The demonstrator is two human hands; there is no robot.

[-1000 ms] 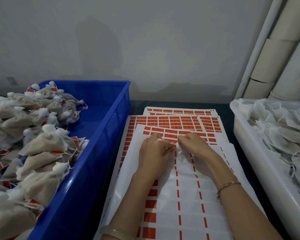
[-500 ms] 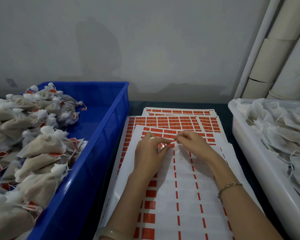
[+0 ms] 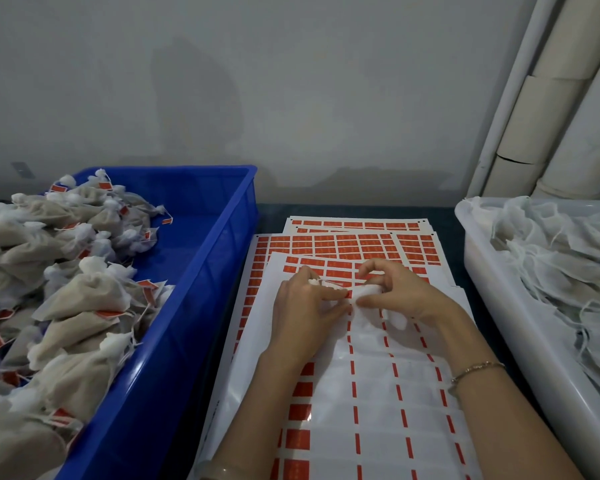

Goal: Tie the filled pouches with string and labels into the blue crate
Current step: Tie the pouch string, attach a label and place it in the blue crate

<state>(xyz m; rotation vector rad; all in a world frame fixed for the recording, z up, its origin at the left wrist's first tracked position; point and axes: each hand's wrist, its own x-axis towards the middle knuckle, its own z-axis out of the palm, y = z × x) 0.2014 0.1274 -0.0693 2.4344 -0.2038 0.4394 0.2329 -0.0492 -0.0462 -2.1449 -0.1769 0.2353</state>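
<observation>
A worker's left hand [image 3: 302, 306] and right hand [image 3: 406, 292] both pinch a white pouch [image 3: 369, 292] over red label sheets [image 3: 378, 393] mid-counter; tied pouches [image 3: 84, 296] fill the blue crate [image 3: 201, 271] at the counter's left edge.

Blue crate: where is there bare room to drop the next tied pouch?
The blue crate has bare floor at its far right corner, between the heap of tied pouches and its right wall. The left and near parts are piled high. The white tub is crowded with loose pouches.
</observation>
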